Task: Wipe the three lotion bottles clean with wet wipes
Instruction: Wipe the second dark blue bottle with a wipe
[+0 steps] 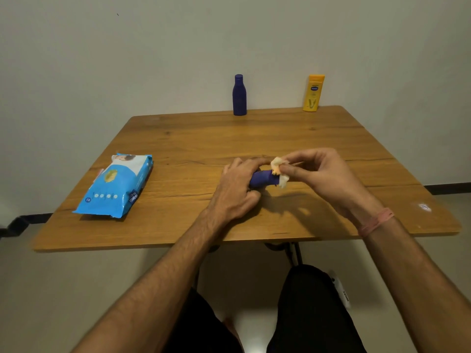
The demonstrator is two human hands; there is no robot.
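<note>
Small blue bottle [262, 178] lies on its side mid-table [178, 138], gripped by my left hand [235, 186]. Right hand [314, 174] pinches a wipe [279, 171] against its cap end. Tall blue bottle [239, 95] and yellow bottle [313, 93] stand at far edge. Wipes pack [118, 186] lies left.

I see a wooden worktop [193, 138] with visible grain, dark knots and a smooth, low-sheen finish. At its far edge, the dark blue bottle [239, 95] looks like matt plastic, and the yellow bottle [313, 93] to its right like smoother plastic with a printed label. The wipes pack [119, 186] on the left is glossy, crinkled plastic film. The wipe [279, 174] looks soft, white and crumpled.
</note>
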